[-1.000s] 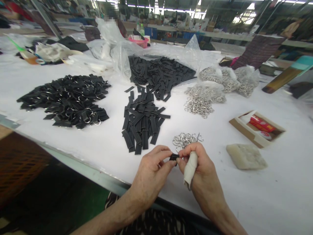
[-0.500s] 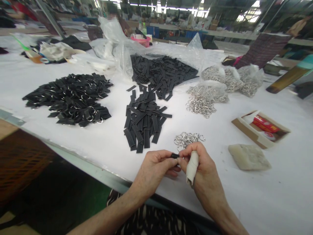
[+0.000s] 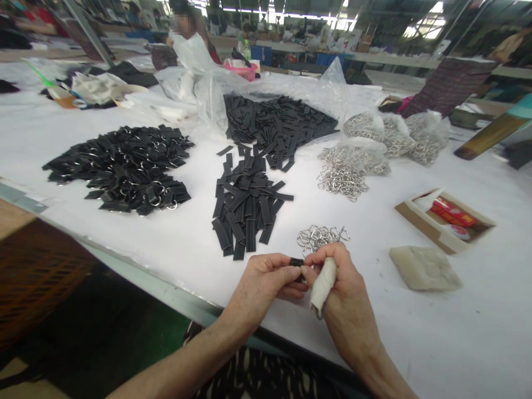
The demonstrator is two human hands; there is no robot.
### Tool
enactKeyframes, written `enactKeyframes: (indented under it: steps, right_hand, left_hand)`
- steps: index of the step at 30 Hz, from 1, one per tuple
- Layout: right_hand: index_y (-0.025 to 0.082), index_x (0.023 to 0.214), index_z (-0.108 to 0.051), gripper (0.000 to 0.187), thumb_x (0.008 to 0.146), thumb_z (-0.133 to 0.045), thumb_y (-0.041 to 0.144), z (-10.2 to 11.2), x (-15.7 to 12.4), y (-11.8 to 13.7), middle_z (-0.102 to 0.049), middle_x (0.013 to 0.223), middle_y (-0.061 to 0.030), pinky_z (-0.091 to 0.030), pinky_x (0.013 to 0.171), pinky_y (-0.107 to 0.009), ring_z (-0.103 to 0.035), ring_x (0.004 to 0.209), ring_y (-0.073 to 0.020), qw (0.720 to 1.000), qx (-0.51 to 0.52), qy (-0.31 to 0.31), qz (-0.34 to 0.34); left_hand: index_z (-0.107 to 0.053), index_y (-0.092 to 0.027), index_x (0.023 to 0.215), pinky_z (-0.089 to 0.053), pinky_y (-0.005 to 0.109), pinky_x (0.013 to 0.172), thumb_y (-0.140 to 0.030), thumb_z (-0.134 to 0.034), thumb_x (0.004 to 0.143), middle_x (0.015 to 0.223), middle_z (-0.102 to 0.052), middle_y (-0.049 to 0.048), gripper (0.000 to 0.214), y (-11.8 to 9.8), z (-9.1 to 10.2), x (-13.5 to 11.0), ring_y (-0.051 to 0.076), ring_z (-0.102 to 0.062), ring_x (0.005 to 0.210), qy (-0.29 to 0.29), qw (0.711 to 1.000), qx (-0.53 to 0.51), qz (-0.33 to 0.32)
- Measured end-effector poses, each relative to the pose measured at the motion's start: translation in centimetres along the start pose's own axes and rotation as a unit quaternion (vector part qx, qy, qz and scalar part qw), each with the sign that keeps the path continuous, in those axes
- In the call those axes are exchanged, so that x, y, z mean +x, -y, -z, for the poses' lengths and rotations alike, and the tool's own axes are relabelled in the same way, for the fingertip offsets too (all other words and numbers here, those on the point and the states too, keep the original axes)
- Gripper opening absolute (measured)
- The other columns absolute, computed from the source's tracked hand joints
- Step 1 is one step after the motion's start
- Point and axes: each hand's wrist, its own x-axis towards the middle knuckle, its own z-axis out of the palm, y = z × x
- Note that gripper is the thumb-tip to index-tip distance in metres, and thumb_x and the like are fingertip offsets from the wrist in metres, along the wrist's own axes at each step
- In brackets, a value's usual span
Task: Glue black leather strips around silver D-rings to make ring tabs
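I watch both hands meet at the strip [image 3: 296, 261], a small, dark piece near the table's front edge. The left hand [image 3: 260, 288] has thumb and forefinger clamped on it; the right hand [image 3: 347, 291] brings thumb and forefinger together at its other end, the remaining fingers curled around a pale, wrapped roll [image 3: 324, 282], creased and rounded like a short tube.

Just beyond lie the rings [image 3: 319, 237], shiny bent-wire loops. The loose strips [image 3: 249, 205] are flat, matte black and ribbed lengthwise, overlapping at all angles. On the left, the heap [image 3: 120, 166] is of black tabs with bright metal loops poking out. The bags [image 3: 428, 136] are thin, wrinkled clear plastic, bulging with wire. On the right I see a cardboard box [image 3: 419, 219] holding a red tube [image 3: 453, 211], and a waxy-looking, cloudy block [image 3: 426, 269] with blunt corners.

The fingertips hide much of the strip, so I can't tell whether it carries a ring. The right hand covers part of the rings and the roll's upper end. The bottle [image 3: 488, 133] is cut off by the frame, and the far background is blurred.
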Motion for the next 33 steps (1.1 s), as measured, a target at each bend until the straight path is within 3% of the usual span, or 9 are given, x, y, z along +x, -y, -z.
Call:
enactKeyframes:
  steps: [12,20,24,28,33]
  right_hand:
    - [0.023,0.084,-0.049,0.004,0.083,-0.052,0.026,0.0,0.1,-0.1,-0.053,0.066,0.0052,-0.038,0.051,-0.023,-0.048,0.057,-0.0115,1.0,0.007,0.001,0.016]
    - [0.023,0.084,-0.05,0.005,0.083,-0.053,0.027,0.2,0.0,-0.1,-0.057,0.067,0.0043,-0.039,0.05,-0.023,-0.051,0.057,-0.0122,1.0,0.006,-0.005,0.017]
    - [0.023,0.081,-0.051,0.013,0.08,-0.06,0.032,1.9,-0.3,0.5,-0.065,0.076,0.0006,-0.044,0.053,-0.024,-0.059,0.065,-0.0145,0.997,0.02,-0.052,0.05]
    - [0.024,0.079,-0.052,0.018,0.078,-0.063,0.038,4.7,-0.8,0.3,-0.065,0.073,0.0,-0.047,0.054,-0.023,-0.06,0.063,-0.015,0.988,-0.003,-0.121,0.096]
    - [0.025,0.082,-0.056,0.026,0.076,-0.063,0.049,8.4,-1.9,-1.9,-0.064,0.07,-0.0011,-0.045,0.053,-0.027,-0.055,0.06,-0.0166,0.973,-0.068,-0.215,0.048]
  left_hand:
    - [-0.067,-0.013,0.068,-0.048,0.018,0.055,-0.019,-0.064,0.076,0.062,-0.068,0.0007,0.011,0.3,0.2,0.1,0.01,-0.061,0.055,0.019,1.0,-0.007,-0.006]
    - [-0.068,-0.013,0.071,-0.052,0.025,0.064,-0.023,-0.065,0.074,0.066,-0.07,0.0037,0.012,0.3,0.3,0.3,0.014,-0.065,0.061,0.019,1.0,0.002,-0.002]
    - [-0.068,-0.011,0.074,-0.054,0.028,0.066,-0.026,-0.066,0.073,0.074,-0.072,0.0077,0.014,0.4,0.4,0.3,0.017,-0.068,0.067,0.001,1.0,0.016,0.012]
    - [-0.069,-0.012,0.071,-0.054,0.025,0.062,-0.026,-0.065,0.073,0.076,-0.073,0.0086,0.015,0.3,0.4,0.3,0.016,-0.068,0.064,-0.006,0.999,0.029,0.014]
    - [-0.068,-0.011,0.069,-0.054,0.024,0.06,-0.025,-0.066,0.073,0.07,-0.072,0.0072,0.014,0.3,0.2,0.5,0.015,-0.067,0.061,0.006,1.0,0.023,0.018]
